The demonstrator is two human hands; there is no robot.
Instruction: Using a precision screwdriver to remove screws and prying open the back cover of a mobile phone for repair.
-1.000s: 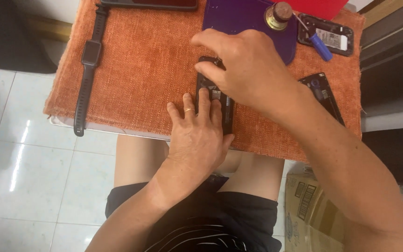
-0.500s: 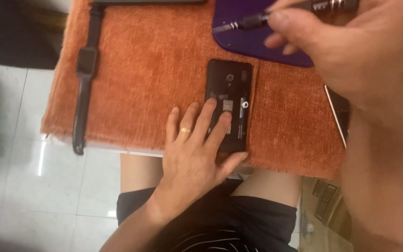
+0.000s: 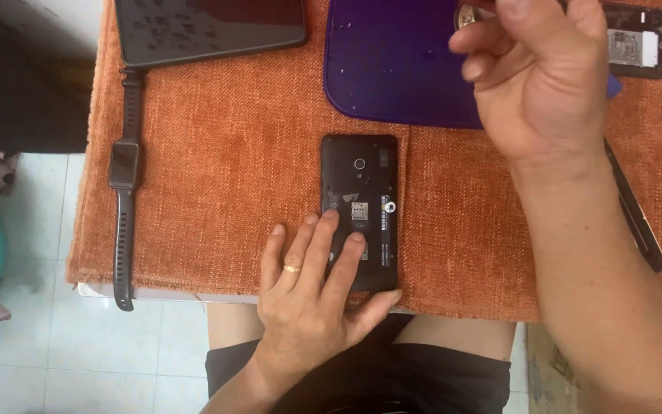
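A black phone (image 3: 362, 184) with its back cover off lies face down on the orange cloth (image 3: 216, 192). Its card slots and camera are exposed. My left hand (image 3: 308, 299), with a ring on one finger, lies flat on the phone's lower half and holds it down. My right hand (image 3: 538, 84) is raised over the edge of a purple tray (image 3: 392, 69) with its fingers curled. A thin screwdriver is pinched in them, mostly cut off by the top edge. A small brass-coloured round thing (image 3: 465, 14) shows beside the fingers.
A black smartwatch (image 3: 123, 207) lies stretched out along the cloth's left edge. A dark tablet (image 3: 208, 27) lies at the back left. A second opened phone (image 3: 641, 46) sits at the back right, with a thin dark part (image 3: 637, 218) below it. My knees are under the table's front edge.
My right hand has lifted off the phone with the screwdriver and moved back over the purple tray. My left hand stays on the phone. The camera has shifted closer.
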